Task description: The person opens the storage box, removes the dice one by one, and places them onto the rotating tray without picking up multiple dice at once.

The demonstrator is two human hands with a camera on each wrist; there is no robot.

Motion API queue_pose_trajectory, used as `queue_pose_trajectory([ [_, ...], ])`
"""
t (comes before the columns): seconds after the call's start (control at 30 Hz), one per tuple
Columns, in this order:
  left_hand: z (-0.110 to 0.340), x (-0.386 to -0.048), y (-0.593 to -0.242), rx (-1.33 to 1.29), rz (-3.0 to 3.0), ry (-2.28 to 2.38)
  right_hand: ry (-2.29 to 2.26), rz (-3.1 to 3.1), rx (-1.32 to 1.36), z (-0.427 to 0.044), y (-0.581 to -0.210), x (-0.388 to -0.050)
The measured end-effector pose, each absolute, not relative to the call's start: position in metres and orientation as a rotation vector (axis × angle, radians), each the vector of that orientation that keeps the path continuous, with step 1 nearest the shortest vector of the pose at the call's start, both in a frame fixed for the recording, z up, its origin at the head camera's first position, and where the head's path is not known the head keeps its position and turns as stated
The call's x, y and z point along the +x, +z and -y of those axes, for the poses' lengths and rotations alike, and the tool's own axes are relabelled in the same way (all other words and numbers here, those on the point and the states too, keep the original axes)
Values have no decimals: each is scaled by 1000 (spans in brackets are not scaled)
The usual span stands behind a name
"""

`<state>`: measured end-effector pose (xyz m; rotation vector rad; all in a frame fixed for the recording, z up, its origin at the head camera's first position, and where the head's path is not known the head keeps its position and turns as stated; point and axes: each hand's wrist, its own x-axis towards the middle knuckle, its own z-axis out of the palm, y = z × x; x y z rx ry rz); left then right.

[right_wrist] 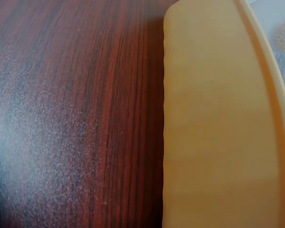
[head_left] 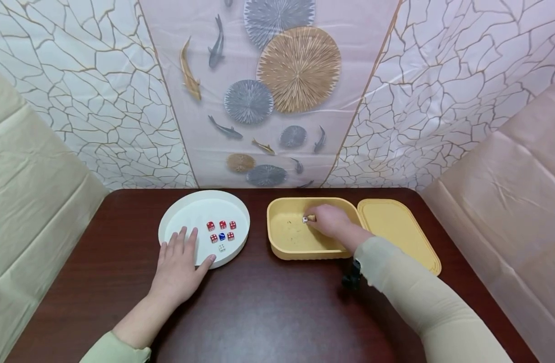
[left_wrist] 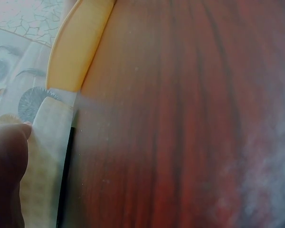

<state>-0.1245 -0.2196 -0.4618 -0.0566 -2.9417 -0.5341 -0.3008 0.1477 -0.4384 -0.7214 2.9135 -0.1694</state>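
Observation:
My right hand [head_left: 328,221] reaches into a yellow plastic box [head_left: 295,254] and pinches a white die [head_left: 305,220] between thumb and fingertips. To the left is a round white tray [head_left: 204,197]. In it lie several red dice [head_left: 210,226], one blue die [head_left: 221,236] and one white die [head_left: 221,247]. My left hand [head_left: 179,269] rests over the tray's near left rim, fingers spread and straight, thumb along the front rim. In the left wrist view only the thumb [left_wrist: 7,154] shows beside the tray's wall. The right wrist view shows the box's wall [right_wrist: 218,118] but no hand.
A yellow lid [head_left: 397,227] lies flat to the right of the box, against its side. Beneath everything is a dark reddish-brown wooden table [head_left: 268,307]. Patterned cloth [head_left: 277,141] hangs behind the table's far edge, and beige panels [head_left: 509,166] stand at both sides.

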Motion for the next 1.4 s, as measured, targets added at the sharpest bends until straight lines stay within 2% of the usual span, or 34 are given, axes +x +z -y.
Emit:
queue_pose_trajectory([
  [0.43, 219, -125, -462, -62, 2943, -553, -185, -2912, -729, -149, -441, -301],
  [1.03, 221, -125, -463, -64, 2949, -550, -568, -2886, -600, -151, -433, -300],
  [1.4, 222, -126, -464, -67, 2949, -555, -980, -2684, -502, -116, -403, -293],
])
